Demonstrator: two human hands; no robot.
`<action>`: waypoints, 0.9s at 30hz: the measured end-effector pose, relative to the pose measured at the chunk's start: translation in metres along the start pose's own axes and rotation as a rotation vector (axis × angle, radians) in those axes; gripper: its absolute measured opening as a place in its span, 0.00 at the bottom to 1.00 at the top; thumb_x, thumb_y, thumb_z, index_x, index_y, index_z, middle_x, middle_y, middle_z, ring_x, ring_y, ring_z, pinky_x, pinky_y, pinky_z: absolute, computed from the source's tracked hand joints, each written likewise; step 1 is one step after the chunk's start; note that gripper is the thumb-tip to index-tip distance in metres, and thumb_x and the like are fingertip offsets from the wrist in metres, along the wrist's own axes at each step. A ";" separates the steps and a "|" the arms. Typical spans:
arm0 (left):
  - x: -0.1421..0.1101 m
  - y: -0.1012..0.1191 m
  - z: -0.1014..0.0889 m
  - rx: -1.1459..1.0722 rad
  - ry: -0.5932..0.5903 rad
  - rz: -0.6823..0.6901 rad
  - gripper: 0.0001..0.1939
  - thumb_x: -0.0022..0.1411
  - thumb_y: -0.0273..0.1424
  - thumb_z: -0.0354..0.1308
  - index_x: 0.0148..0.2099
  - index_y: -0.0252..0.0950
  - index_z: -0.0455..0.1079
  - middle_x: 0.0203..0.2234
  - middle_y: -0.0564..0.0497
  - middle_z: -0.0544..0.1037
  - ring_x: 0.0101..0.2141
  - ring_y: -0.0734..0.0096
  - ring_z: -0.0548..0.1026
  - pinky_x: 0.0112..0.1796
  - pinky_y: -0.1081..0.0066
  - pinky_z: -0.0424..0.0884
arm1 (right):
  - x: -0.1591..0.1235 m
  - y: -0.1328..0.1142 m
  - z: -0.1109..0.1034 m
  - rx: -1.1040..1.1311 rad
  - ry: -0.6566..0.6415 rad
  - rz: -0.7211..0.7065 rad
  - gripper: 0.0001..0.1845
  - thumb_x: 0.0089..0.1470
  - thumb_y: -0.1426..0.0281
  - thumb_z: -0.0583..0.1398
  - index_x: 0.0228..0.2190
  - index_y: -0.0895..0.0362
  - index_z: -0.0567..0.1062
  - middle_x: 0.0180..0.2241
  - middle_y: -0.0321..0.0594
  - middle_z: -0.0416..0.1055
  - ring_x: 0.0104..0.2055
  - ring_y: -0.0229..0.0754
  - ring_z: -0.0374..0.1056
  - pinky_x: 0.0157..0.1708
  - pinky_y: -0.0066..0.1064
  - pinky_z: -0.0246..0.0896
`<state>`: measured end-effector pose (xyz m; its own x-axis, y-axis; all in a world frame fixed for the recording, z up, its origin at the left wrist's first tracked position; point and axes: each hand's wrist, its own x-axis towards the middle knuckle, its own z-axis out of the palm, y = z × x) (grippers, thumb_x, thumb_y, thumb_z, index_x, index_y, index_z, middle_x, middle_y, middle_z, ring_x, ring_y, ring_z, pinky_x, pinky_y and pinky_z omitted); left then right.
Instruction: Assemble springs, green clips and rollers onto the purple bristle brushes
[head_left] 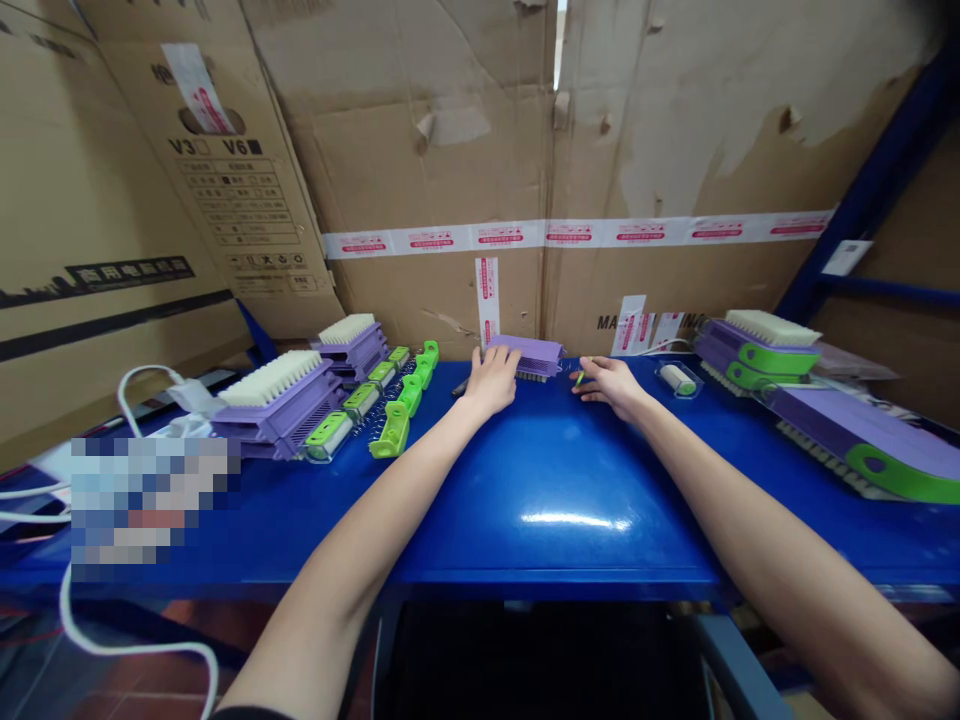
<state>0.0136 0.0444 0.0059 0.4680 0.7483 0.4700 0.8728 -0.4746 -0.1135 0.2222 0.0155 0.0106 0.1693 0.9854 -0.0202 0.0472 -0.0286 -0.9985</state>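
Observation:
My left hand (pixel 493 382) lies over the left end of a purple brush body (pixel 536 353), its fingers curled onto the top. That brush body sits bristles down at the back of the blue table. Beside the left hand pokes out a dark slim object (pixel 460 388), too small to name. To the right of the brush, a little apart from it, my right hand (pixel 613 385) has its fingertips closed around a small green piece (pixel 579 378), mostly hidden. Small metal springs or screws seem to lie near both hands, but they are blurred.
Purple brush bodies with bristles up (pixel 274 378) stand at the left, by green-and-white modules (pixel 330 436) and green end caps (pixel 390 430). Finished-looking purple-green brushes (pixel 870 430) lie right, near a white cylindrical part (pixel 677 380). Cardboard (pixel 435 170) walls the back; white cables (pixel 135 648) hang left.

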 end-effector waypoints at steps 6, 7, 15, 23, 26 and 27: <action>0.001 0.005 -0.004 0.030 0.033 0.038 0.18 0.61 0.29 0.52 0.54 0.32 0.60 0.54 0.37 0.67 0.57 0.53 0.61 0.57 0.50 0.52 | -0.002 -0.004 0.000 0.005 0.019 0.011 0.07 0.61 0.68 0.54 0.36 0.59 0.67 0.39 0.47 0.75 0.21 0.32 0.68 0.18 0.23 0.63; 0.002 0.006 -0.006 0.035 0.035 0.039 0.17 0.62 0.31 0.52 0.52 0.31 0.62 0.50 0.37 0.69 0.55 0.53 0.63 0.56 0.52 0.54 | -0.002 -0.004 -0.001 0.008 0.015 0.013 0.07 0.60 0.68 0.54 0.36 0.59 0.68 0.39 0.47 0.75 0.21 0.32 0.68 0.18 0.23 0.63; 0.004 -0.002 -0.014 0.089 0.026 0.016 0.26 0.58 0.45 0.58 0.51 0.31 0.64 0.46 0.35 0.68 0.49 0.47 0.65 0.45 0.56 0.63 | 0.001 0.000 -0.003 -0.043 -0.046 0.014 0.07 0.60 0.69 0.54 0.35 0.60 0.69 0.39 0.48 0.76 0.21 0.32 0.69 0.19 0.22 0.61; 0.002 -0.015 -0.010 -0.124 -0.007 -0.027 0.23 0.63 0.49 0.49 0.50 0.36 0.62 0.47 0.41 0.71 0.50 0.53 0.67 0.48 0.56 0.62 | 0.000 0.000 -0.003 -0.046 -0.046 -0.001 0.10 0.59 0.67 0.56 0.39 0.60 0.71 0.38 0.47 0.76 0.21 0.33 0.70 0.19 0.21 0.61; 0.000 -0.017 -0.011 -0.144 0.024 -0.099 0.32 0.55 0.54 0.55 0.52 0.35 0.60 0.47 0.39 0.70 0.48 0.49 0.67 0.44 0.55 0.65 | 0.000 0.001 -0.002 -0.026 -0.043 -0.002 0.13 0.57 0.66 0.58 0.43 0.59 0.71 0.37 0.46 0.77 0.22 0.34 0.71 0.20 0.22 0.63; -0.001 -0.017 -0.011 -0.151 0.038 -0.112 0.35 0.52 0.56 0.56 0.52 0.35 0.60 0.48 0.38 0.69 0.48 0.47 0.66 0.44 0.55 0.66 | 0.000 0.001 -0.002 -0.022 -0.047 -0.005 0.14 0.57 0.66 0.59 0.45 0.59 0.71 0.37 0.46 0.77 0.22 0.34 0.71 0.20 0.22 0.63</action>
<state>-0.0034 0.0467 0.0175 0.3609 0.7838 0.5053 0.8873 -0.4554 0.0728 0.2245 0.0150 0.0096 0.1229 0.9923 -0.0184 0.0700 -0.0272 -0.9972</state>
